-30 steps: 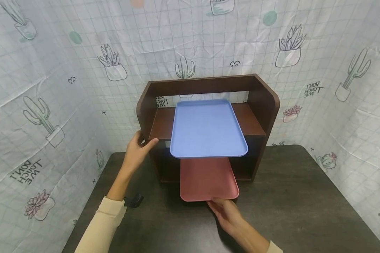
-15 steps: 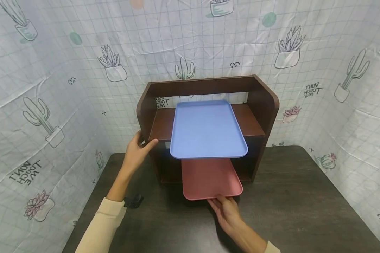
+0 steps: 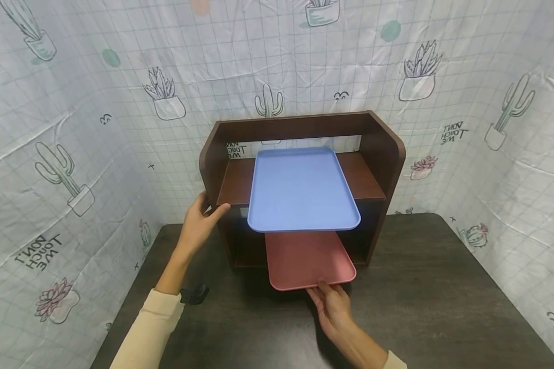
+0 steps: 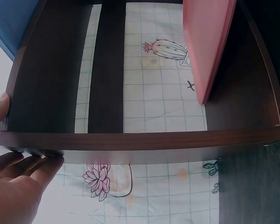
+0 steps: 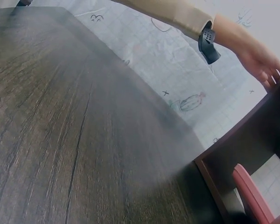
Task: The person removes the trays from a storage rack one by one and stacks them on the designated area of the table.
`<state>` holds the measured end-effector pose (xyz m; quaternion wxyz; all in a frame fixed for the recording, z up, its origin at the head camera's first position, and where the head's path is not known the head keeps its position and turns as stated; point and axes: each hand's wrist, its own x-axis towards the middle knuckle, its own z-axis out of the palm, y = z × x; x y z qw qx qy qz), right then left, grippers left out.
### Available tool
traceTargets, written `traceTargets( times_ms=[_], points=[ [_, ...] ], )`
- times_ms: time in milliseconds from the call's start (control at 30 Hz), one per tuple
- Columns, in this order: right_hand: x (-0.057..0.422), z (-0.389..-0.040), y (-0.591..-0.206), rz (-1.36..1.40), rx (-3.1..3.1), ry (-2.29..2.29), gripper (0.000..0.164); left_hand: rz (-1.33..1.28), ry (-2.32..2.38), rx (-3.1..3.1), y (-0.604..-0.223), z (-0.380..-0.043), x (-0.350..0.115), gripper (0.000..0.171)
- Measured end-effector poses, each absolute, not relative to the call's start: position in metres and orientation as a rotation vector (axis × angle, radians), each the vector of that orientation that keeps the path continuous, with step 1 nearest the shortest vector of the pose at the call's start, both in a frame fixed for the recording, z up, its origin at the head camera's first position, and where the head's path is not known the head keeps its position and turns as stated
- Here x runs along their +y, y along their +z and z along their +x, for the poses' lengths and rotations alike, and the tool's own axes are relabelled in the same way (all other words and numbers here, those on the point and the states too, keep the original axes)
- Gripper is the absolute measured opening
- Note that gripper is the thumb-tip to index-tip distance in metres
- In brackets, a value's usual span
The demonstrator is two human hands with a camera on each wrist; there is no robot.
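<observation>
A dark brown two-tier shelf (image 3: 295,125) stands on the table. My left hand (image 3: 197,223) grips its left side panel; in the left wrist view the thumb lies on one side of that panel (image 4: 144,140) and the fingers on the other. Across the upper tier lies a blue tray (image 3: 303,189), its front jutting out past the board. Below it, a red tray (image 3: 310,260) reaches partly into the lower tier, its rear hidden by the blue one. My right hand (image 3: 335,311) pinches the red tray's front edge, thumb above and fingers beneath.
The dark wood table (image 3: 424,297) spreads around the shelf. A white cloth (image 3: 175,143) printed with grid lines and potted plants hangs behind and at both sides. A black wrist device (image 3: 195,294) sits by my left sleeve.
The red tray's front end has shifted slightly right and a little toward the shelf, with my right hand following. The left hand, shelf and blue tray hold their places.
</observation>
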<state>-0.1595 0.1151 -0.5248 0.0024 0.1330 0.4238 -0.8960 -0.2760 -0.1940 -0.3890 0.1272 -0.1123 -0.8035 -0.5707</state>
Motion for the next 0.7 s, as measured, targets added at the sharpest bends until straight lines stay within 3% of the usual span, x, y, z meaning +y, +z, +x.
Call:
traceTargets(
  times_ms=[700],
  points=[
    [0.129, -0.157, -0.520, 0.442, 1.323, -2.885, 0.040, -0.345, -1.686, -2.323, -0.389, -0.278, -0.195, 0.073]
  ],
)
